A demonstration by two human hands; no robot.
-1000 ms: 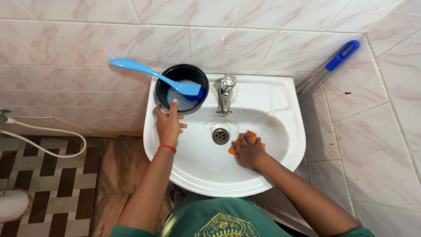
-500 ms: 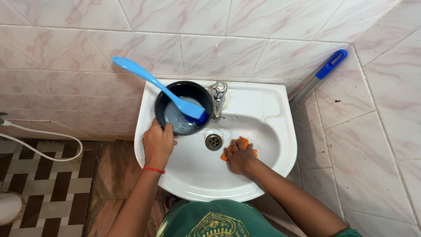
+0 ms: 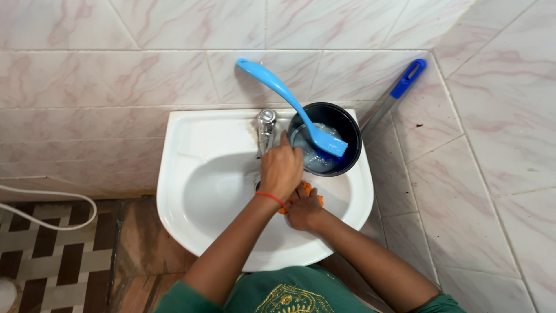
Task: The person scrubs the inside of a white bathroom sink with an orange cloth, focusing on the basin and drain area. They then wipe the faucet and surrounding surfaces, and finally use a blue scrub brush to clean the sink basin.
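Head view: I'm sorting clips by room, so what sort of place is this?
Most likely a bathroom or washroom. A white wall-hung sink with a chrome tap sits against pink marbled wall tiles, above a patterned tiled floor. The left hand holds a black bowl on the rim.

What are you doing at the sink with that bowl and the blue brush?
A person leans over a white sink. The left hand holds the rim of a black bowl sitting on the sink's right back corner, beside the tap. A blue brush rests in the bowl's soapy water. The right hand presses an orange cloth against the basin. A blue-handled pole leans in the wall corner.
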